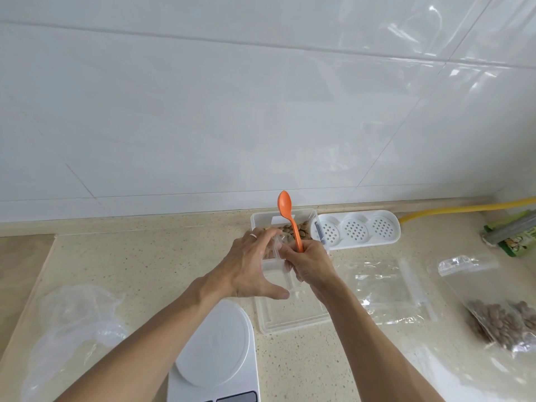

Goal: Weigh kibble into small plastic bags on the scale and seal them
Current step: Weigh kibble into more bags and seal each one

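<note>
Our hands meet above the kibble container (262, 221): left hand (251, 266) pinching a small plastic bag (280, 242), right hand (311, 264) gripping an orange spoon (289, 217).

Hidden and cut off
The scale (216, 352) ran past the bottom edge; hands covered most of the kibble (293, 228) tub.

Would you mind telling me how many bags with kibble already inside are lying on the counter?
2, both at the far right: one bag in front, and a second bag partly behind it at the frame's edge. More may lie out of view.
</note>
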`<state>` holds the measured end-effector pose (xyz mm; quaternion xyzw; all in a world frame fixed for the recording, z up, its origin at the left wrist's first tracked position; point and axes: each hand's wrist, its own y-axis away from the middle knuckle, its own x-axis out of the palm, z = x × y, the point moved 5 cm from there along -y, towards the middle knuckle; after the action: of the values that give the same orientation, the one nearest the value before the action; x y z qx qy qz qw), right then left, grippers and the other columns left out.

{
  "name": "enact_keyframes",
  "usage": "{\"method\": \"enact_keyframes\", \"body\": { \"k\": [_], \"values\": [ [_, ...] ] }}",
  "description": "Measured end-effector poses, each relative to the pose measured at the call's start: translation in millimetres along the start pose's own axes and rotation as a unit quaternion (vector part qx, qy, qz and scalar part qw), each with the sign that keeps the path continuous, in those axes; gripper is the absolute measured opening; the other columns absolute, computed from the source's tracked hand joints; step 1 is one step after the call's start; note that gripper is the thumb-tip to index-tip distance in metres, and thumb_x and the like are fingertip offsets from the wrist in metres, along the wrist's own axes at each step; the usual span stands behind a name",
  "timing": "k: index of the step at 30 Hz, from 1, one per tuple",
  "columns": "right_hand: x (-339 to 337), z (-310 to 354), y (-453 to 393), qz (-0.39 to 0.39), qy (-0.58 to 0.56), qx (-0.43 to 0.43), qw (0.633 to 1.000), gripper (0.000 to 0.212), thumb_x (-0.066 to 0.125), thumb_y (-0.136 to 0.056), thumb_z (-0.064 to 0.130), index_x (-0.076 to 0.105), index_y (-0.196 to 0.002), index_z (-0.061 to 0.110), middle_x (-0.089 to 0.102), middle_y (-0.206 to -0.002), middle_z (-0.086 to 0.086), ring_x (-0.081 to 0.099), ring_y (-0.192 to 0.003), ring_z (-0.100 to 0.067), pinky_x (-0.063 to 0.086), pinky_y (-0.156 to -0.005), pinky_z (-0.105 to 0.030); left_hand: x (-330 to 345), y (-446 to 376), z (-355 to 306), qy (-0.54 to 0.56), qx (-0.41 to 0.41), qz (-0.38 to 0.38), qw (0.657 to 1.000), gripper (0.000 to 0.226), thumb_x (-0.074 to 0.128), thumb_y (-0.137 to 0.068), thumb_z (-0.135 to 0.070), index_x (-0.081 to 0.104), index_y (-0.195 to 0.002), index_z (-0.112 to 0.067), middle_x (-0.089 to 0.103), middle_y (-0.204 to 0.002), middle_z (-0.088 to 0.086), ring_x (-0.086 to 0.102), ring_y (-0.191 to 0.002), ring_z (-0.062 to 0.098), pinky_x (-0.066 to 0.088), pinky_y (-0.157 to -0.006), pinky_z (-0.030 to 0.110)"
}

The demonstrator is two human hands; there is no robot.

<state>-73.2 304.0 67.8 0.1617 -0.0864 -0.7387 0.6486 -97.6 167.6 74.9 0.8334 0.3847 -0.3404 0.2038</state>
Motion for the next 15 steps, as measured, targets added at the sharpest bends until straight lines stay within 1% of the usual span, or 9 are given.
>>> {"method": "enact_keyframes", "body": {
  "k": [3, 6, 9, 10, 12, 13, 15],
  "values": [
    [1.0, -1.7, 0.2, -0.007, 0.002, 0.015, 1.000, 0.031, 0.074, -0.086, 0.027, 0.064, -0.059, 0.014, 0.056, -0.052, -0.005, 0.042, -0.037, -0.004, 0.034, -0.043, -0.014, -0.4, 2.1, -2.6, 0.001, 0.006, -0.013, 1.000, 0.102, 0.085, -0.060, -0.047, 0.025, -0.140, -0.028, 0.037, -0.114, -0.011, 0.029, -0.099, 0.002, 0.025, -0.095, 0.025],
    [0.4, -5.1, 0.3, -0.014, 0.001, 0.035, 0.999, 0.030, 0.076, -0.083, 0.037, 0.065, -0.062, 0.017, 0.057, -0.055, -0.007, 0.038, -0.041, -0.010, 0.032, -0.043, -0.022, -2.7, 2.3, 1.1, 0.004, -0.003, -0.046, 0.999, 0.095, 0.083, -0.062, -0.042, 0.028, -0.137, -0.028, 0.039, -0.107, -0.012, 0.029, -0.094, -0.001, 0.028, -0.093, 0.025],
    [-6.6, -7.4, -1.2, -0.040, -0.009, 0.050, 0.998, 0.032, 0.072, -0.086, 0.040, 0.065, -0.072, 0.012, 0.057, -0.057, -0.005, 0.037, -0.044, -0.013, 0.031, -0.044, -0.026, -6.0, 1.8, 9.9, 0.020, -0.024, -0.065, 0.997, 0.092, 0.082, -0.061, -0.042, 0.030, -0.135, -0.030, 0.038, -0.103, -0.014, 0.034, -0.090, -0.004, 0.029, -0.092, 0.025],
    [-12.2, -8.6, -2.4, -0.062, -0.005, 0.058, 0.996, 0.034, 0.067, -0.091, 0.039, 0.066, -0.076, 0.009, 0.057, -0.059, -0.004, 0.037, -0.045, -0.012, 0.031, -0.044, -0.026, -6.8, 1.4, 13.1, 0.028, -0.029, -0.064, 0.997, 0.092, 0.081, -0.060, -0.044, 0.030, -0.135, -0.031, 0.036, -0.101, -0.017, 0.036, -0.092, -0.007, 0.029, -0.092, 0.025],
    [-24.9, -11.5, -6.5, -0.095, 0.027, 0.077, 0.992, 0.028, 0.051, -0.098, 0.024, 0.066, -0.089, 0.002, 0.055, -0.067, -0.005, 0.038, -0.050, -0.013, 0.031, -0.048, -0.028, -8.7, -0.3, 19.5, 0.042, -0.031, -0.063, 0.997, 0.090, 0.076, -0.057, -0.047, 0.033, -0.134, -0.033, 0.033, -0.099, -0.022, 0.037, -0.095, -0.014, 0.030, -0.093, 0.028],
    [-31.0, -11.8, -8.9, -0.097, 0.072, 0.080, 0.989, 0.026, 0.043, -0.097, 0.014, 0.065, -0.092, 0.001, 0.053, -0.071, -0.006, 0.039, -0.054, -0.014, 0.032, -0.051, -0.029, -10.1, -1.4, 22.3, 0.041, -0.028, -0.067, 0.997, 0.088, 0.075, -0.056, -0.048, 0.034, -0.133, -0.035, 0.033, -0.100, -0.023, 0.038, -0.095, -0.013, 0.031, -0.095, 0.029],
    [-40.5, -10.3, -12.9, -0.082, 0.194, 0.065, 0.975, 0.029, 0.037, -0.092, 0.002, 0.065, -0.086, 0.004, 0.051, -0.073, -0.003, 0.041, -0.061, -0.015, 0.032, -0.054, -0.029, -12.1, -3.9, 30.7, 0.023, -0.030, -0.073, 0.997, 0.089, 0.074, -0.056, -0.050, 0.034, -0.133, -0.034, 0.036, -0.101, -0.019, 0.042, -0.094, -0.005, 0.031, -0.095, 0.031]
  ]
}}
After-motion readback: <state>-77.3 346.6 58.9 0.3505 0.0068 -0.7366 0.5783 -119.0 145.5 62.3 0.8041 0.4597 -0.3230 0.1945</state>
